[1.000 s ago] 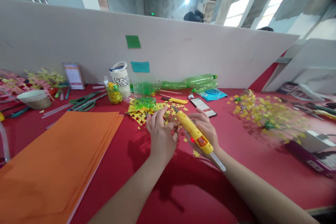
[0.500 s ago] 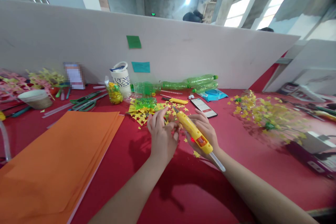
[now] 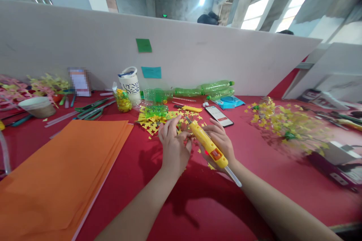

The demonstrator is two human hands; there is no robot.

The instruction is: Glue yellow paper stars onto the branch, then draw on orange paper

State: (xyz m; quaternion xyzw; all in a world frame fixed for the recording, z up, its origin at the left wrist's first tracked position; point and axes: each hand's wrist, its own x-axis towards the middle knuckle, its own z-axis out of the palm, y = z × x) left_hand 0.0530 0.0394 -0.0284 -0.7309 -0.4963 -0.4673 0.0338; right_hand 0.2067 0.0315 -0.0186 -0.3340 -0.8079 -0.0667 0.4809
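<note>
A yellow glue gun (image 3: pixel 207 142) with a clear glue stick (image 3: pixel 234 177) poking out of its rear is in my right hand (image 3: pixel 222 144), its nozzle pointing up and left. Just left of it, my left hand (image 3: pixel 174 148) has thumb and forefinger pinched together near the nozzle; whatever lies between them is too small to make out. Behind the hands, yellow paper stars (image 3: pixel 149 125) are scattered over the red table (image 3: pixel 135 192). A yellow cutter (image 3: pixel 192 109) lies beyond them.
Orange paper sheets (image 3: pixel 62 173) lie at left. Behind stand a white cup (image 3: pixel 130 84) and green bottles (image 3: pixel 188 92). A phone (image 3: pixel 220 116) rests right of the stars. Starry yellow branches (image 3: pixel 283 120) and scissors (image 3: pixel 94 109) flank the work area.
The glue gun has tilted slightly, its rear end a little lower and farther left. My left hand has barely moved.
</note>
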